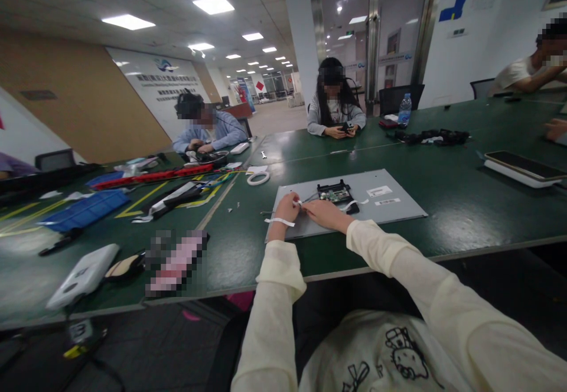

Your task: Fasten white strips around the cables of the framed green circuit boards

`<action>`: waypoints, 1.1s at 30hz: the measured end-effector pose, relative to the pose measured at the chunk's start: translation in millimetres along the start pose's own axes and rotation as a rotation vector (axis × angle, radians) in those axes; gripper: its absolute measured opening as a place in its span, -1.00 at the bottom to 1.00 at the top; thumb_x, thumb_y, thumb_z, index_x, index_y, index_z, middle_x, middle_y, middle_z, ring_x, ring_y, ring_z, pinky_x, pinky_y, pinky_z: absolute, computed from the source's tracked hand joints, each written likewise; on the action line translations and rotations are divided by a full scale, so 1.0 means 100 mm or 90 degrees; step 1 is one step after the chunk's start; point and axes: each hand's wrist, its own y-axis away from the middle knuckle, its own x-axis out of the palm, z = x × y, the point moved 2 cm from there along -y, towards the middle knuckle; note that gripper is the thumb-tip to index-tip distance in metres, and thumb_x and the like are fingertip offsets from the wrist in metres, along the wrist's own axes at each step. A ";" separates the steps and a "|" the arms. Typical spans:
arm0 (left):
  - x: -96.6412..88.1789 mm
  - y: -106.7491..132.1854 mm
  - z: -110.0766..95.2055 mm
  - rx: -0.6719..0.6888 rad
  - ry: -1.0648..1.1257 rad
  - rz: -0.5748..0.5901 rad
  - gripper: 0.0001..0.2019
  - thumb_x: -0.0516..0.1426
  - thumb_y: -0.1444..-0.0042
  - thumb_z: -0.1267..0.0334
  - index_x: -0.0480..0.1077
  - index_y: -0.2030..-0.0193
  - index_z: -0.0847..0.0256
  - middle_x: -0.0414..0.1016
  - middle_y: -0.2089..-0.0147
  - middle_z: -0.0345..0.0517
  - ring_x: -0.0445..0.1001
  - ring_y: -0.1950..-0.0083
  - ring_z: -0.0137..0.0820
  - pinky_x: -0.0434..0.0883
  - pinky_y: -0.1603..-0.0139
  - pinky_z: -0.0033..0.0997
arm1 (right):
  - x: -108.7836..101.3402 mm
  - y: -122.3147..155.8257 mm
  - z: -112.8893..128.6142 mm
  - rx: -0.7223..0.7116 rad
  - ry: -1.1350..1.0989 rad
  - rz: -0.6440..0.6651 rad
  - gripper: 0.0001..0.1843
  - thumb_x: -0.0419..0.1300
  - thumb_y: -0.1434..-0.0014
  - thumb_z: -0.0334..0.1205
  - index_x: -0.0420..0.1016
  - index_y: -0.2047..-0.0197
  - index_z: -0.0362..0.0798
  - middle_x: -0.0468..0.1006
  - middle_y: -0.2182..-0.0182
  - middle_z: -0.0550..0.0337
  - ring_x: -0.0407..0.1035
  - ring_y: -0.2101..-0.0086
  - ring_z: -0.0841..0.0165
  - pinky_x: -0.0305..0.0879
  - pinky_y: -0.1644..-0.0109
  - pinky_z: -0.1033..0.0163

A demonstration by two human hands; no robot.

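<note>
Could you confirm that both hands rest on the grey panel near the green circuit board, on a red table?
Not quite: in the head view the table is dark green, not red. The left hand and right hand do rest on the grey panel near the green circuit board.

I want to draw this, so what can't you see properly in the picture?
Head view:
- Small white piece pinched by the left hand: too small to name.
- Palm of the right hand: faces down, hidden.
- Labels on grey panel: too small to read.
- Pink thing at left: blurred out.
</note>
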 end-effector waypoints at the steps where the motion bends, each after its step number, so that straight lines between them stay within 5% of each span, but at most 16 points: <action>1: 0.00 0.00 0.00 0.003 0.004 0.000 -0.77 0.06 0.03 0.52 0.37 0.23 0.22 0.46 0.17 -0.07 0.41 0.32 -0.41 0.37 0.12 -0.39 | 0.00 0.00 0.00 0.001 -0.001 0.001 -0.69 -0.06 -0.35 -0.33 0.40 -0.06 -0.13 0.53 0.10 -0.02 0.41 0.06 0.31 0.24 -0.02 0.27; 21: -0.04 0.06 -0.01 -0.069 -0.057 0.007 -0.78 0.11 -0.03 0.38 0.48 0.18 0.12 0.57 0.19 -0.10 0.48 0.09 -0.29 0.37 0.02 -0.35 | -0.13 0.23 0.22 0.003 0.016 0.049 -0.65 -0.03 -0.35 -0.22 0.38 -0.11 -0.11 0.55 0.09 -0.04 0.45 0.09 0.22 0.29 0.04 0.23; 33: 0.02 0.08 0.02 -0.095 -0.133 0.075 -0.61 -0.03 -0.23 0.28 0.27 -0.20 0.14 0.51 -0.07 0.04 0.48 -0.07 -0.23 0.33 -0.07 -0.31 | -0.12 0.41 0.36 0.008 0.045 0.063 -0.67 -0.07 -0.36 -0.22 0.39 -0.06 -0.11 0.52 0.04 -0.05 0.43 0.07 0.23 0.29 0.05 0.24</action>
